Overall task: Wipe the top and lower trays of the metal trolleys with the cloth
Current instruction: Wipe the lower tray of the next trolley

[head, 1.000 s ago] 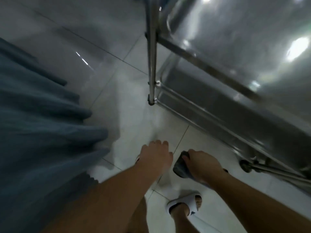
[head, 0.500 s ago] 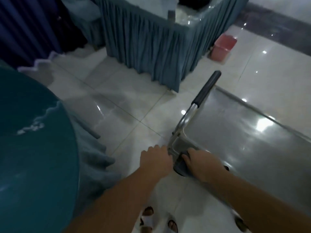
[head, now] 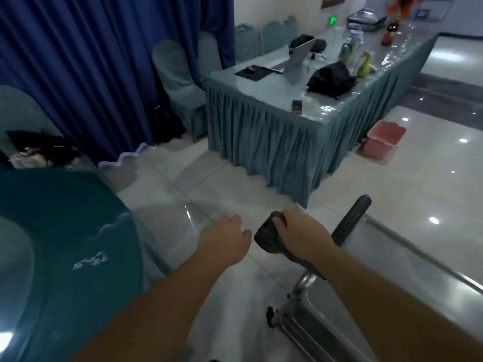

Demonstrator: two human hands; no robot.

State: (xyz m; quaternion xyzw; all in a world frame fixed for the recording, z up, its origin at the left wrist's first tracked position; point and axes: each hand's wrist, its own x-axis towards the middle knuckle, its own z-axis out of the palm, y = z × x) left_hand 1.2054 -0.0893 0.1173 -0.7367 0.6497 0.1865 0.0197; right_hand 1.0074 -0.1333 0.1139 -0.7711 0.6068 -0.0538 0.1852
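Half a second before, both hands had been down at the corner of the trolley (head: 407, 278); by this moment they had lifted clear of it and hung over the floor beside its black handle (head: 352, 218), and the view had risen to take in the room. The right hand (head: 303, 236) was clenched around the dark cloth (head: 266, 237), which bulged out past the knuckles, a tail trailing under the wrist toward the trolley's corner post. The left hand (head: 224, 239) held nothing, fingers loosely curled, just beside the cloth but not touching it.

Bunched like that, the cloth looked soft and limp, probably light. It would likely wipe better spread flat under the palm than held as a wad. The steel top tray looked hard, smooth and glossy, so the cloth should slide easily across it.

Only the near part of the top tray showed. The right forearm covered part of it and the frame edge cut off the rest. The lower tray was barely visible below the corner, and whether either surface was clean could not be made out.
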